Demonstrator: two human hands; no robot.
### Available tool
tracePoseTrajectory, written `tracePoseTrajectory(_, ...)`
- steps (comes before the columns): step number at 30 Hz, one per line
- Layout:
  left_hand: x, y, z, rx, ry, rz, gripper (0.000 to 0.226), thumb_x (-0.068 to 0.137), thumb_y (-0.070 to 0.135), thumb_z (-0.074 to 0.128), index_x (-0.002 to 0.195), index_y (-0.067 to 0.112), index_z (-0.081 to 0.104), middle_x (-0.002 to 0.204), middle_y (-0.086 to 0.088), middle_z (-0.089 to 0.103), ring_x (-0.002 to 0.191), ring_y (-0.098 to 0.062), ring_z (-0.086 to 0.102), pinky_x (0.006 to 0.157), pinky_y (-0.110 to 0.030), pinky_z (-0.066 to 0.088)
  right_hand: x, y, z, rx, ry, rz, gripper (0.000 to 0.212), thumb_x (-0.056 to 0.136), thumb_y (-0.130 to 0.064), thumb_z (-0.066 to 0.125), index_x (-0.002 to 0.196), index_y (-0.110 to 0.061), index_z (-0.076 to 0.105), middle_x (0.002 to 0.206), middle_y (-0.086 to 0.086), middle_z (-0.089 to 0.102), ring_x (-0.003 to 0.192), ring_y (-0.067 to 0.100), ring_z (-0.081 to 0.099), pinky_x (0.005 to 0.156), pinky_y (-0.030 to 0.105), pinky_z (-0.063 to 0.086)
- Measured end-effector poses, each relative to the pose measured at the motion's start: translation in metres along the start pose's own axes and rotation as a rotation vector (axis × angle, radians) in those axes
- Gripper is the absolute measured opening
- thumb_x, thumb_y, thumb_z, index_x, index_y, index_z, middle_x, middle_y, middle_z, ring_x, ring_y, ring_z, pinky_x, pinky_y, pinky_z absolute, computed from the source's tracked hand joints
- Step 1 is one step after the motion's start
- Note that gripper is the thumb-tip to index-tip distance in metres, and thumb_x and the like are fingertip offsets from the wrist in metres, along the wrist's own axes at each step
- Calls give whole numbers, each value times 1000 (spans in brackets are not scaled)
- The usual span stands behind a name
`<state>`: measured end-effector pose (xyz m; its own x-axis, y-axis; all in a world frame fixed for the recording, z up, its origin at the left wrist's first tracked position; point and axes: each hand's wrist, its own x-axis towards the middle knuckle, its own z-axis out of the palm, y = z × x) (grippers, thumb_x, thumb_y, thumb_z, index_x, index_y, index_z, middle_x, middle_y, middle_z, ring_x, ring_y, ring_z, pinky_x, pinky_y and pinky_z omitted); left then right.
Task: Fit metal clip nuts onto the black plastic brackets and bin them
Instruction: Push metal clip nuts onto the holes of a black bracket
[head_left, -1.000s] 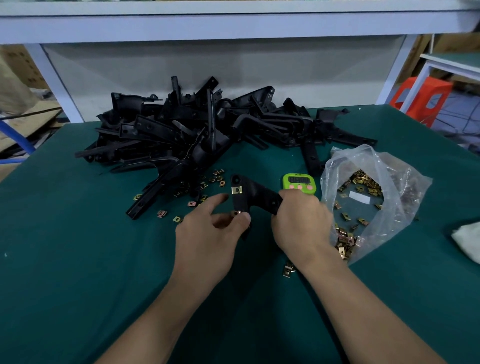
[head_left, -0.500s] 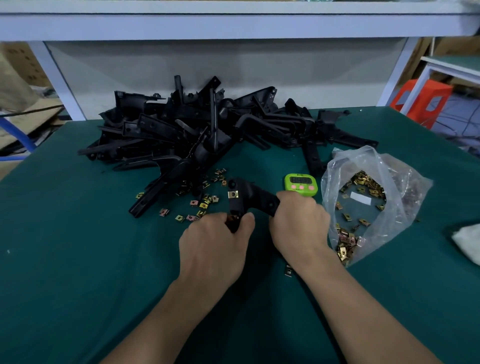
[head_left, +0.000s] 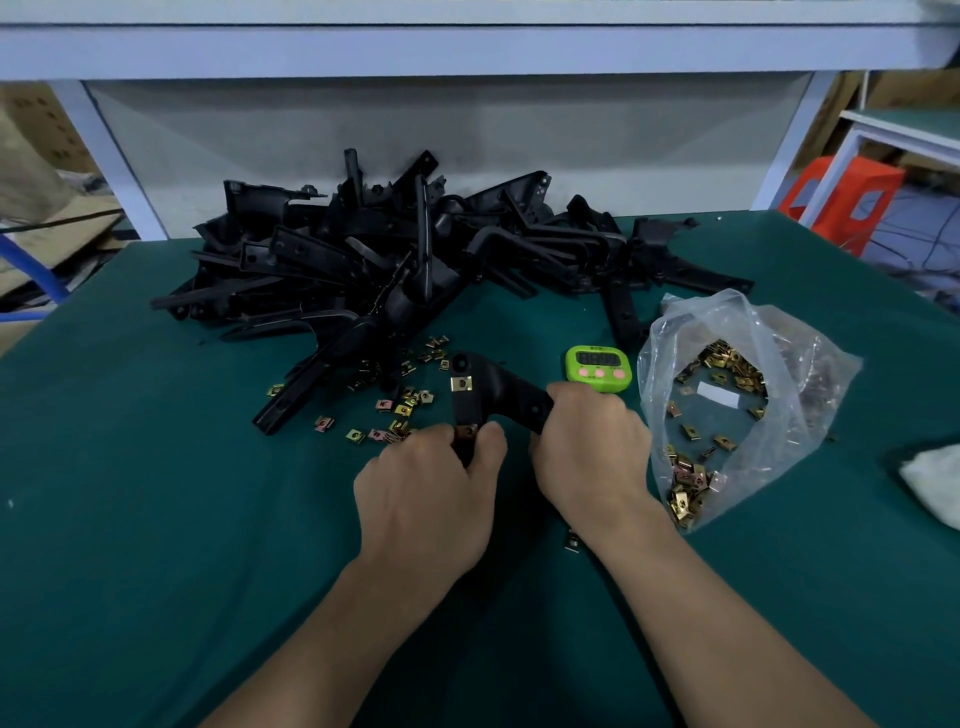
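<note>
A black L-shaped plastic bracket (head_left: 493, 389) is held between both hands above the green table. My right hand (head_left: 589, 449) grips its right arm. My left hand (head_left: 434, 486) grips the lower end, thumb and fingers pinching a clip nut (head_left: 469, 431) onto it. Another brass clip nut (head_left: 461, 384) sits fitted higher on the bracket. Loose clip nuts (head_left: 397, 413) lie scattered just left of the hands. A clear plastic bag (head_left: 737, 395) at the right holds many more clip nuts.
A big heap of black brackets (head_left: 395, 260) fills the back of the green table (head_left: 156, 519). A green timer (head_left: 598, 368) stands behind my right hand. One stray clip nut (head_left: 571, 541) lies under my right wrist. A white cloth (head_left: 932, 483) sits at the right edge.
My left hand closed its fingers round the bracket's lower end, pressing the clip nut on. The right hand kept its grip; the bracket barely moved.
</note>
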<state>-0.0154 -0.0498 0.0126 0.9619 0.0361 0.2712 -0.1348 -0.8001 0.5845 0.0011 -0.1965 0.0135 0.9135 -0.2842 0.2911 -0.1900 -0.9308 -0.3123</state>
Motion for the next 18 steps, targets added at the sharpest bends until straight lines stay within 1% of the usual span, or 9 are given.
tracePoseTrajectory(4, 2, -3, 1, 16, 8, 51, 54, 96, 57, 42, 55, 23, 47, 48, 7, 49, 48, -17, 53, 55, -35, 47, -1, -1, 0, 12, -14, -13, 20, 85, -19, 66, 77, -25, 48, 63, -6, 43, 62, 25, 45, 59, 31, 33)
tracePoseTrajectory(6, 4, -4, 1, 23, 52, 80, 51, 97, 53, 42, 55, 24, 44, 47, 8, 47, 46, -17, 49, 54, -34, 41, -2, -5, 0, 36, -51, -26, 17, 84, -22, 66, 80, -24, 50, 66, -5, 47, 65, 28, 52, 60, 32, 34)
tracePoseTrajectory(8, 7, -6, 0, 37, 80, 98, 49, 96, 52, 38, 55, 26, 37, 48, 8, 44, 45, -17, 42, 56, -32, 34, -3, -9, -1, 67, -91, -38, 16, 86, -26, 65, 83, -23, 50, 71, -3, 52, 73, 31, 59, 62, 33, 37)
tracePoseTrajectory(10, 9, -8, -1, 15, 88, 109, 47, 96, 51, 37, 56, 27, 34, 49, 8, 42, 45, -16, 38, 57, -33, 34, -3, -10, -6, 94, -119, -55, 18, 88, -33, 66, 89, -23, 50, 79, 0, 59, 75, 30, 58, 65, 34, 38)
tracePoseTrajectory(12, 12, -11, -3, -94, 72, 99, 47, 97, 47, 42, 56, 24, 39, 49, 6, 45, 46, -18, 44, 54, -34, 38, -5, -10, -17, 147, -132, -96, 21, 87, -35, 66, 90, -24, 48, 78, -4, 61, 69, 24, 53, 62, 34, 37)
tracePoseTrajectory(14, 16, -10, -9, -274, 70, 54, 46, 98, 43, 48, 58, 20, 45, 48, 5, 50, 47, -15, 47, 52, -35, 39, -10, -8, -32, 243, -150, -137, 23, 84, -34, 66, 83, -28, 43, 70, -9, 56, 62, 18, 52, 54, 33, 34)
tracePoseTrajectory(15, 17, -8, -12, -359, 77, 29, 43, 97, 42, 52, 61, 19, 49, 50, 3, 53, 47, -12, 48, 52, -35, 40, -13, -5, -40, 293, -163, -143, 25, 82, -34, 65, 79, -27, 42, 66, -9, 54, 59, 16, 51, 52, 32, 33)
tracePoseTrajectory(17, 19, 4, -20, -498, 86, -12, 33, 93, 47, 56, 70, 23, 63, 61, 5, 64, 51, -8, 53, 51, -25, 43, -18, 1, -61, 439, -202, -110, 24, 78, -33, 66, 75, -22, 44, 60, -7, 51, 53, 15, 49, 50, 32, 35)
tracePoseTrajectory(18, 19, 13, -21, -581, 81, -33, 28, 91, 47, 58, 74, 26, 68, 65, 6, 68, 53, -6, 55, 50, -18, 43, -20, 5, -72, 552, -238, -59, 20, 77, -29, 67, 77, -21, 49, 58, -4, 53, 51, 15, 49, 48, 30, 37)
